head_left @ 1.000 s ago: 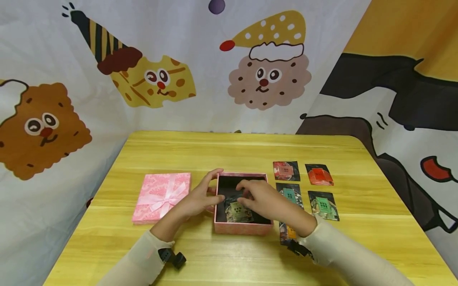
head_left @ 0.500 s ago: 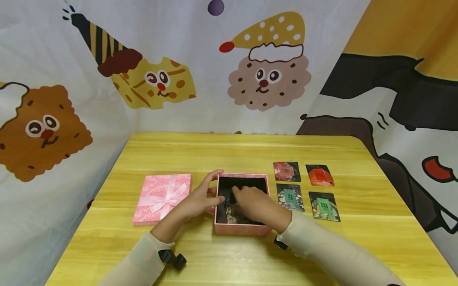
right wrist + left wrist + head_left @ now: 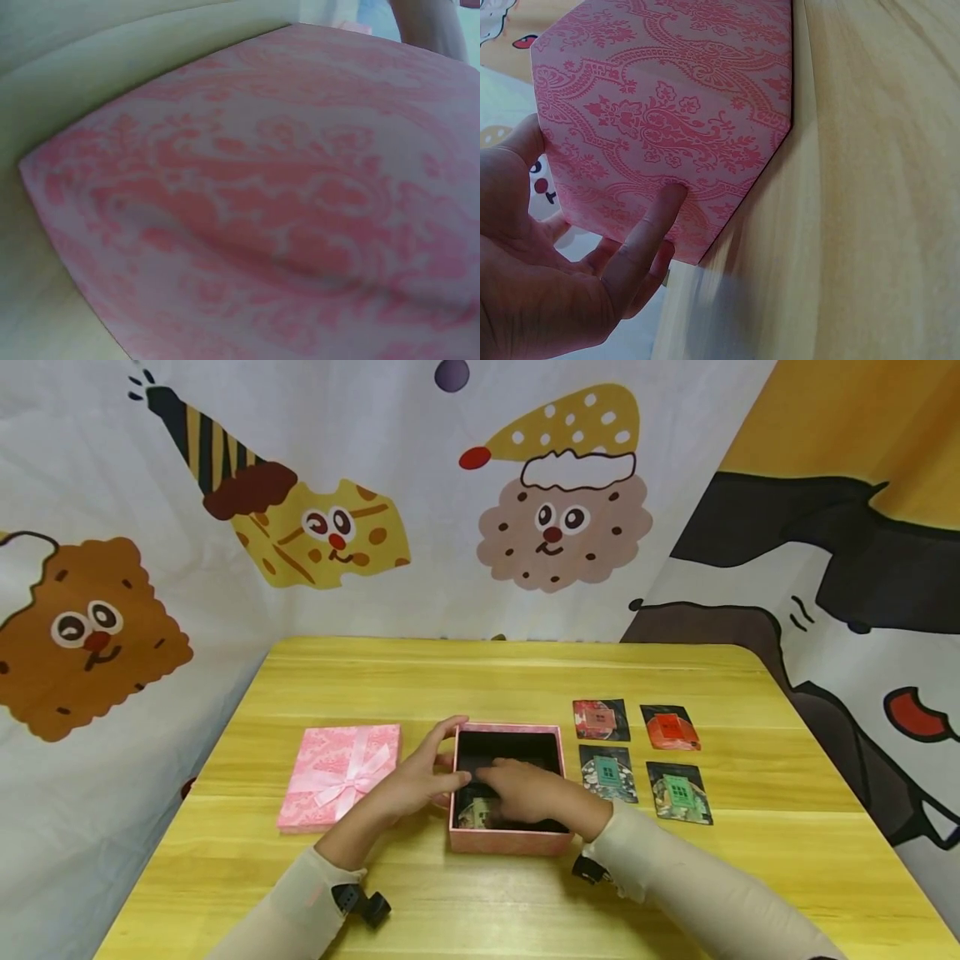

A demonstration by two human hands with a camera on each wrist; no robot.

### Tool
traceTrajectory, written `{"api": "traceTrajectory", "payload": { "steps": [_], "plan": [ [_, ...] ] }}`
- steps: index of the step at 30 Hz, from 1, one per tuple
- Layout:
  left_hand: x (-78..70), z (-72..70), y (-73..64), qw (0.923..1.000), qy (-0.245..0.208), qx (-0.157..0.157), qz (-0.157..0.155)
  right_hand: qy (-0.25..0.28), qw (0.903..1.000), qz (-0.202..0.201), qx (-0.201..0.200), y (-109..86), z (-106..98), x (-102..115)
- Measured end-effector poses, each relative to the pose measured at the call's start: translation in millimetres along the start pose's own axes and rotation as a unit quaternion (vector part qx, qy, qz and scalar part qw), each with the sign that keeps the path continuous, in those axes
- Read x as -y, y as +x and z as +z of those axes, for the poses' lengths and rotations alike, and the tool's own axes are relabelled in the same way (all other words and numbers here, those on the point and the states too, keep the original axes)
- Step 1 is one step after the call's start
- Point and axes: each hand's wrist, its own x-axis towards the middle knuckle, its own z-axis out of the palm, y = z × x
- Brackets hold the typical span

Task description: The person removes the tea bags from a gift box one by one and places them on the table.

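Observation:
An open pink box (image 3: pixel 510 841) with a dark inside sits mid-table. My left hand (image 3: pixel 420 774) holds its left wall, thumb over the rim and fingers along the outside; in the left wrist view fingers (image 3: pixel 676 196) touch the patterned pink side. My right hand (image 3: pixel 528 789) reaches down inside the box, its fingertips hidden behind the hand. Left of it, part of a dark sachet (image 3: pixel 474 814) with a pale green label shows on the box floor; I cannot tell whether the right hand pinches it. The right wrist view is filled by the box's pink wall (image 3: pixel 300 202).
Left of the box lies the pink lid (image 3: pixel 341 777) with a ribbon bow. On the right are a pink-labelled sachet (image 3: pixel 600 720), a red one (image 3: pixel 670 727), a teal one (image 3: pixel 607 773) and a green one (image 3: pixel 679 792). A printed cloth (image 3: pixel 427 610) hangs behind the table.
My right hand has gone lower into the box, and the sachet there now shows further left. The sleeve has come over the spot of an orange-labelled sachet. My left hand stays put.

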Motion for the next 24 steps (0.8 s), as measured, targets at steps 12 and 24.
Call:
{"api": "traceTrajectory", "payload": {
  "steps": [12,24],
  "plan": [
    [-0.2,0.5,0.5,1.0000,-0.003,0.001,0.001,0.063,0.9965,-0.053,0.014,0.5,-3.8,-6.4],
    [-0.6,0.5,-0.4,1.0000,0.002,-0.002,-0.009,0.125,0.9895,-0.015,-0.070,2.0,-7.0,-8.2]
  ]
}}
